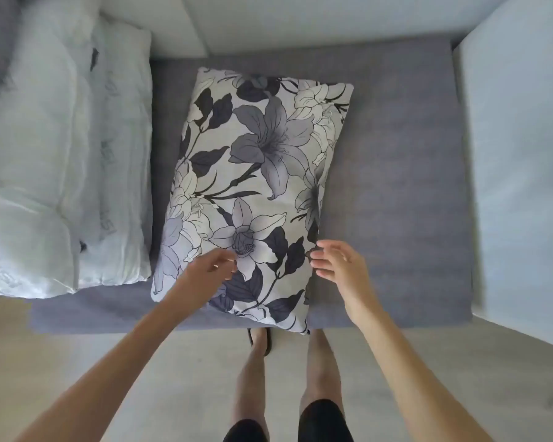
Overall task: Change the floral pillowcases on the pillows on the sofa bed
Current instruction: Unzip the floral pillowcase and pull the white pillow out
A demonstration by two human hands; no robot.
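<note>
A pillow in a floral pillowcase [256, 173], white with grey and dark lilies, lies lengthwise on the grey sofa bed [396, 186]; its near end reaches the front edge. My left hand [211, 266] hovers over the pillow's near left part with loosely curled fingers that hold nothing. At the pillow's near right edge my right hand [339, 263] has relaxed, spread fingers whose tips are at or just off the fabric. Neither hand grips the pillowcase.
A pile of white bedding [55, 173], with bare white pillows in it, lies on the left of the sofa bed. White back cushions [268, 20] run along the far side and a white armrest [524, 154] along the right. My legs stand on the light floor [77, 346].
</note>
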